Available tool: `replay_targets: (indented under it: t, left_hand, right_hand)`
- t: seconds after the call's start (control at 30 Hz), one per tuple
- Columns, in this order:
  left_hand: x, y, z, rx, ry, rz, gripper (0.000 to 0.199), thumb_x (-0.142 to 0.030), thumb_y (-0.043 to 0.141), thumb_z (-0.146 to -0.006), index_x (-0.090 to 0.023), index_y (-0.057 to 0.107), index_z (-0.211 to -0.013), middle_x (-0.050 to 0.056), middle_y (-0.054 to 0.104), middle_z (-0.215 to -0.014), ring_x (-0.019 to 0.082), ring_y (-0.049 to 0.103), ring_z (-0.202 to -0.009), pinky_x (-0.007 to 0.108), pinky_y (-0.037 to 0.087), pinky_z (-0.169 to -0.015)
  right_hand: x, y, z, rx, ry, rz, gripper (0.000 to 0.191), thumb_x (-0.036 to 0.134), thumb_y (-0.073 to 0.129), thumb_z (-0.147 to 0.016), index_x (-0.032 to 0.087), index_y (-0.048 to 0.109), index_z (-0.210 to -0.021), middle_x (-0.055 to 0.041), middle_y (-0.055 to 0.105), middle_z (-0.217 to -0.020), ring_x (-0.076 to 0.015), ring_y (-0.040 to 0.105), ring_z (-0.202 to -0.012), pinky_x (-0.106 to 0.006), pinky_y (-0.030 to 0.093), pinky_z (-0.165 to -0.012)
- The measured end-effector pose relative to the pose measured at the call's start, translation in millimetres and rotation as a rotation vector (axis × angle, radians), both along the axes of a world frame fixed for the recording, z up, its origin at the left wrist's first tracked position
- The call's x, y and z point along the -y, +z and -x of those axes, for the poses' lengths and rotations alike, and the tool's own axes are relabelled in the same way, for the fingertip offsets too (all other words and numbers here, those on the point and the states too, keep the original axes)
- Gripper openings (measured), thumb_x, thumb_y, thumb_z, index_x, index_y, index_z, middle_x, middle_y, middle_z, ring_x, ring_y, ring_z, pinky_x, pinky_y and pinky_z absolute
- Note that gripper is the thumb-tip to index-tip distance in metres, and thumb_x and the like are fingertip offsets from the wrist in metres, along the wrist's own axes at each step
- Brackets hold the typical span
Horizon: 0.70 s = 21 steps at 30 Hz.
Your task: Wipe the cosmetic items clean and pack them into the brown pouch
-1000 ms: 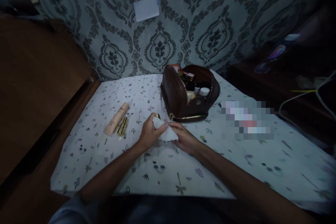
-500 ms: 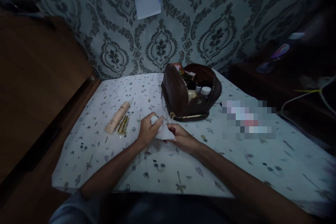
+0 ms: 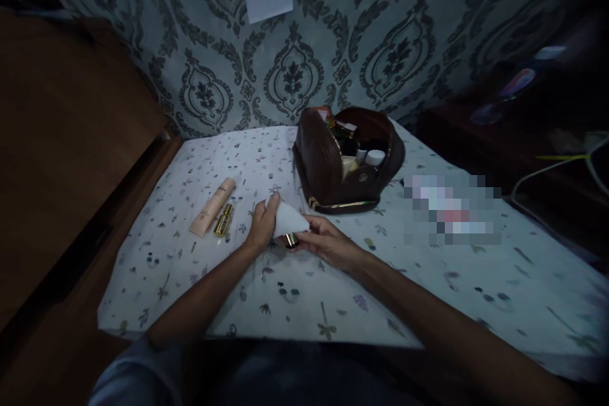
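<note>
Patterned wallpaper (image 3: pixel 294 79) at the back, dim light; white printed cover over the table (image 3: pixel 295 317). Brown bag (image 3: pixel 316 162) stands at the far side, unzipped, with several things inside, among them a white-lidded jar (image 3: pixel 375 157).

Left hand (image 3: pixel 261 225): closed on a folded white cloth (image 3: pixel 289 219), thumb along its upper edge. Right hand (image 3: pixel 335 244): fingers pinched in at the cloth's other side, apparently closed on a shiny gold piece (image 3: pixel 290 240) that pokes out below the cloth. Rest of that piece hidden, so its full shape cannot be told. Both hands are off the cover, in front of the bag.

To the left, a beige tube (image 3: pixel 213 206) and a small gold bottle (image 3: pixel 222 221) lie side by side, close together, touched by neither hand.

Progress, as judged: two items out and set aside, a third in hand and mid-handling with the cloth, not yet put down. Bag's contents remain. Whether any surface is wiped, cannot tell.
</note>
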<state>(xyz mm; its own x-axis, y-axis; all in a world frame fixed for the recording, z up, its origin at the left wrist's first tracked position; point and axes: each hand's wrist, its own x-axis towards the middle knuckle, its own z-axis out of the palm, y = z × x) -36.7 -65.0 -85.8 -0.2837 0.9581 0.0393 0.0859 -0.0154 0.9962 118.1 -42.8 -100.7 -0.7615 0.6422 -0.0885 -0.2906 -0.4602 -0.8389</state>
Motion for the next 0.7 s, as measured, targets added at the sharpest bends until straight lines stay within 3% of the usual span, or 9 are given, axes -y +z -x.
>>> replay_targets:
  t: [0.13, 0.3, 0.47, 0.53, 0.7]
  left_hand:
    - [1.5, 2.5, -2.4, -0.009, -0.126, -0.036, 0.058, -0.072, 0.041, -0.083, -0.017, 0.059, -0.078, -0.002, 0.052, -0.062, 0.012, 0.048, -0.058, 0.023, 0.040, -0.055]
    - [3.9, 4.5, -3.2, -0.065, -0.257, -0.032, 0.047, -0.061, 0.051, -0.085, -0.017, 0.061, -0.095, -0.001, 0.057, -0.072, 0.013, 0.052, -0.065, 0.024, 0.042, -0.061]
    - [3.9, 2.8, -3.3, -0.103, -0.322, -0.077, 0.036, -0.045, 0.062, -0.083, -0.018, 0.055, -0.106, 0.002, 0.061, -0.094, 0.016, 0.058, -0.086, 0.026, 0.046, -0.079]
    - [3.9, 3.3, -2.8, -0.189, -0.350, -0.099, 0.035, -0.038, 0.065, -0.081, -0.018, 0.054, -0.108, 0.003, 0.061, -0.099, 0.017, 0.057, -0.093, 0.027, 0.045, -0.084]
    - [4.5, 6.4, -1.9, -0.409, -0.384, -0.119, 0.027, -0.024, 0.065, -0.076, -0.019, 0.053, -0.100, -0.002, 0.058, -0.087, 0.015, 0.054, -0.082, 0.025, 0.043, -0.074]
  right_hand:
    - [-0.8, -6.3, 2.0, 0.043, -0.128, 0.001, 0.034, 0.022, 0.080, -0.061, 0.020, 0.071, -0.093, -0.0018, 0.070, -0.090, -0.0159, 0.065, -0.078, -0.030, 0.054, -0.071]
    - [-4.6, -10.0, 1.8, 0.094, -0.273, -0.014, 0.047, 0.006, 0.075, -0.048, 0.023, 0.074, -0.092, -0.0002, 0.067, -0.092, -0.0155, 0.061, -0.080, -0.024, 0.049, -0.061]
    - [-7.0, -4.6, 0.5, 0.049, -0.329, -0.013, 0.034, 0.023, 0.081, -0.060, 0.023, 0.073, -0.093, -0.0024, 0.070, -0.094, -0.0172, 0.060, -0.087, -0.027, 0.048, -0.073]
    - [-7.5, -4.3, 0.1, 0.060, -0.352, 0.005, 0.034, 0.027, 0.082, -0.061, 0.024, 0.073, -0.093, -0.0017, 0.070, -0.092, -0.0154, 0.060, -0.084, -0.025, 0.046, -0.071]
    - [-7.9, -6.8, -0.1, 0.073, -0.332, 0.066, 0.032, 0.034, 0.083, -0.061, 0.023, 0.072, -0.089, 0.0003, 0.065, -0.077, -0.0123, 0.056, -0.069, -0.024, 0.044, -0.065]
